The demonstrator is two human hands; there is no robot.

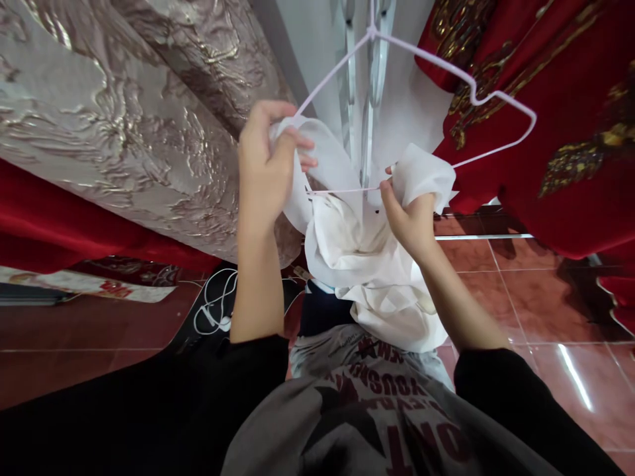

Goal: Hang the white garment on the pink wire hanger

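Note:
A pale lilac wire hanger (496, 96) hangs in front of me from a metal rail (373, 79). A white garment (367, 258) is draped over its lower bar and left corner and hangs down toward my lap. My left hand (265, 165) is closed on the white fabric at the hanger's left corner. My right hand (409, 211) pinches a fold of the same fabric near the middle of the bar. The hanger's right shoulder is bare.
A beige embossed curtain (124, 112) hangs at the left. Red cloth with gold embroidery (560, 119) hangs at the right. Below lie red-brown floor tiles (536, 304), a white cable (215, 311) and a red cloth (59, 231) at the left.

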